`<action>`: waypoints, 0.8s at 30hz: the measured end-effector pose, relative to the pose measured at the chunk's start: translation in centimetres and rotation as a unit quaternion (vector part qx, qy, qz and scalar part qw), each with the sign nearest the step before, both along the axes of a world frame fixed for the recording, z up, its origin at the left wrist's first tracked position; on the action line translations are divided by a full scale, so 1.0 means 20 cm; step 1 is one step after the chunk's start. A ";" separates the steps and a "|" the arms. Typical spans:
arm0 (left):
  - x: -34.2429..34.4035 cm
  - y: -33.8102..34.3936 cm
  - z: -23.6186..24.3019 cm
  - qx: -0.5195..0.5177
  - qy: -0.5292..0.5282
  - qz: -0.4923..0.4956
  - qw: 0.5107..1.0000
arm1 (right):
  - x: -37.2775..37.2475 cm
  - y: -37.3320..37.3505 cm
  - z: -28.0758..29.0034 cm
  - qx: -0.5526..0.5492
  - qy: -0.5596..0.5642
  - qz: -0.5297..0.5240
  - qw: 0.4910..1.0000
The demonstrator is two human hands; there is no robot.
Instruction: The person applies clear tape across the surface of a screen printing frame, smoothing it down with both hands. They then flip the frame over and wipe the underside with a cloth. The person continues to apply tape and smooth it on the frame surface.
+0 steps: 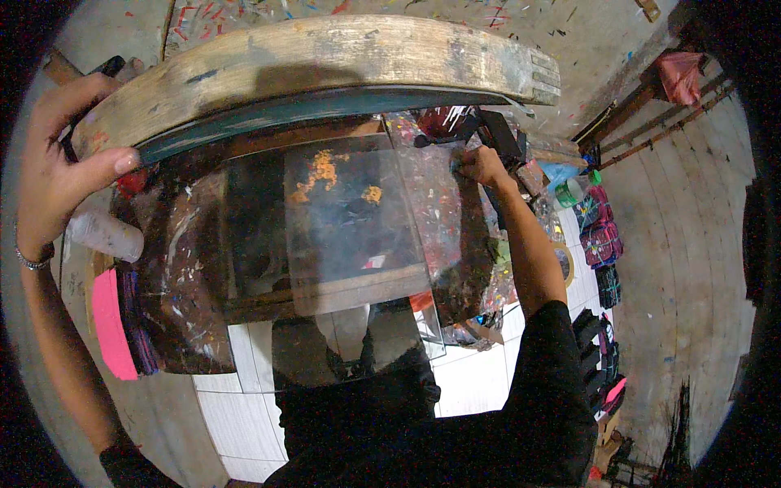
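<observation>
Left hand (pixel 61 167) clamps the paint-stained wooden screen frame (pixel 325 65); right hand (pixel 480 165) pinches the clear plastic sheet (pixel 358 236). The frame looks rigid and heavy: grip its rails. The sheet looks thin, flexible and slippery.

Left hand (pixel 61 154) gripping raised wooden screen frame (pixel 325 61); right hand (pixel 480 165) on paint-spattered clear sheet (pixel 358 220) — white tiles (pixel 236 407) beneath

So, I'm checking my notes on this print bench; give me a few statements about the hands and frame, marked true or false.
1. The left hand grips the wooden frame at its left end. True.
2. The right hand rests in the person's lap. False: it reaches to the frame's right side.
3. A bracelet sits on the left wrist. True.
4. The pink stack lies right of the frame. False: it lies at lower left.
</observation>
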State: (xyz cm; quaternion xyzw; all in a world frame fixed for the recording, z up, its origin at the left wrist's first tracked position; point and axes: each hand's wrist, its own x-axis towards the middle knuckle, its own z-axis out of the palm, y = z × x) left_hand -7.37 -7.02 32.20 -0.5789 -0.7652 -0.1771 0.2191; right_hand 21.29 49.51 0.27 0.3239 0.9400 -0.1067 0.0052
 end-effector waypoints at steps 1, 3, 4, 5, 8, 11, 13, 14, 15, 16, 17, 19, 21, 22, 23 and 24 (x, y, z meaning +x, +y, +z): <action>-0.01 0.00 0.00 -0.001 -0.001 -0.003 1.000 | 0.02 0.02 0.00 -0.002 -0.003 0.008 1.000; -0.05 0.00 -0.01 -0.013 0.001 0.003 1.000 | 0.07 0.06 0.00 -0.007 0.007 0.014 1.000; -0.06 -0.04 0.01 -0.028 0.009 0.024 0.999 | 0.03 0.06 -0.02 -0.014 0.026 0.024 0.999; -0.06 -0.07 0.03 -0.041 0.015 0.040 0.998 | -0.01 0.07 -0.04 -0.021 0.045 0.033 0.998; -0.08 -0.07 0.03 -0.066 0.020 0.053 0.996 | 0.00 0.06 -0.03 -0.054 0.058 0.009 0.997; -0.11 -0.07 0.02 -0.066 0.030 0.043 0.996 | 0.00 0.05 0.03 -0.068 0.009 -0.005 0.998; -0.12 -0.10 0.03 -0.071 0.031 0.041 0.996 | -0.01 0.10 -0.01 -0.075 0.007 -0.008 0.997; -0.13 -0.10 0.02 -0.070 0.029 0.037 0.996 | -0.01 0.13 -0.03 -0.078 0.006 -0.011 0.997; -0.13 -0.10 0.02 -0.069 0.026 0.033 0.997 | 0.00 0.17 -0.06 -0.064 0.001 -0.006 0.998; -0.13 -0.11 0.01 -0.066 0.023 0.029 0.997 | -0.02 0.18 -0.07 -0.053 -0.005 0.000 0.999; -0.13 -0.11 0.01 -0.067 0.028 0.029 0.997 | -0.02 0.20 -0.08 -0.041 -0.010 0.007 0.999; -0.14 -0.10 -0.01 -0.067 0.032 0.022 0.997 | -0.02 0.23 -0.08 -0.007 -0.054 0.041 0.998; -0.12 -0.05 -0.01 -0.066 0.013 -0.009 0.998 | 0.03 0.26 -0.09 -0.007 -0.048 0.056 0.997; -0.04 -0.08 0.08 -0.073 0.011 -0.002 0.997 | -0.07 0.28 -0.14 -0.030 -0.005 0.082 0.996; -0.02 -0.06 0.09 -0.073 -0.004 -0.019 0.997 | -0.06 0.30 -0.15 -0.047 0.024 0.085 0.995; 0.01 -0.03 0.11 -0.074 -0.019 -0.036 0.996 | -0.05 0.32 -0.17 -0.046 0.010 0.092 0.995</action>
